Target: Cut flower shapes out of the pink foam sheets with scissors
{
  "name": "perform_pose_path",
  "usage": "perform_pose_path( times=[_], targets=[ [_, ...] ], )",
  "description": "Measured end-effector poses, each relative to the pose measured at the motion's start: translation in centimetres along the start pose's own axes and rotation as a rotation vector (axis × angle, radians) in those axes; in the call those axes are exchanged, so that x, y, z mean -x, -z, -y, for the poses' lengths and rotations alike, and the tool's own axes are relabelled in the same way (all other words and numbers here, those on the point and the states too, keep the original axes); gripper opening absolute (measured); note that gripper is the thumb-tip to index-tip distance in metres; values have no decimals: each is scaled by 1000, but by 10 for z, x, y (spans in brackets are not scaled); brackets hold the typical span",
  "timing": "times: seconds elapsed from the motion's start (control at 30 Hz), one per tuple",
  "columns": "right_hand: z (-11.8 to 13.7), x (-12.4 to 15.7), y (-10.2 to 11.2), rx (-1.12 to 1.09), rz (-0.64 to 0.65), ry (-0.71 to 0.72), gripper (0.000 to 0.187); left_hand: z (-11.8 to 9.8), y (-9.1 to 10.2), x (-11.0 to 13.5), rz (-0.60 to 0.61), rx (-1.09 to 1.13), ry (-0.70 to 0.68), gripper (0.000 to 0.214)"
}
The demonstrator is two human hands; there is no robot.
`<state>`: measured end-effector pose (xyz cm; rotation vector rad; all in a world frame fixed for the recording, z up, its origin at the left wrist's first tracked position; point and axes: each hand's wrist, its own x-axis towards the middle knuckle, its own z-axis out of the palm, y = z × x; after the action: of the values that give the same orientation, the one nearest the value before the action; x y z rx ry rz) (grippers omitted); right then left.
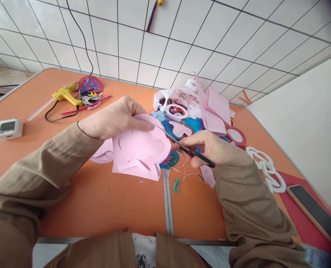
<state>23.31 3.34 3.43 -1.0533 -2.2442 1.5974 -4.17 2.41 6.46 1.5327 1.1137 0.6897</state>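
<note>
Pink paper (139, 149) is pinched between left hand (112, 120) fingers, while right hand (211, 147) fingers clasp scissors (201, 158).

We see a wall of white tiles (182, 33) at the back, its large square tiles set apart by dark grout lines that run aslant in our view. To the right it meets a plain white wall (307, 123), smooth and unmarked. Below them lies an orange counter (98, 201) with a rounded far-left corner and a pale grey edge band. A grey metal strip (167, 212) runs across its top from the near edge toward the middle, where two panels join. A black cable (80, 33) hangs down the tiles to the counter. The light is even and soft, and we find only faint shadows.
</note>
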Motion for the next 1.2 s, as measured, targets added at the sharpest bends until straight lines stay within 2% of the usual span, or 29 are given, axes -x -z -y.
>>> perform_pose_path(
  times=[0.33, 0.7, 1.07, 1.2],
  targets=[
    [-8, -1, 4, 12, -15, 34, 59, -2, 0, 0, 19, -5, 22, 25],
    [-1, 5, 7, 25, -25, -43, 60, -2, -1, 1, 0, -1, 27, 27],
    [-11, 6, 11, -25, 28, 15, 70, 0, 1, 0, 36, -28, 30, 21],
    [-10, 6, 10, -19, 22, -21, 71, 1, 1, 0, 36, -28, 27, 20]
  ],
)
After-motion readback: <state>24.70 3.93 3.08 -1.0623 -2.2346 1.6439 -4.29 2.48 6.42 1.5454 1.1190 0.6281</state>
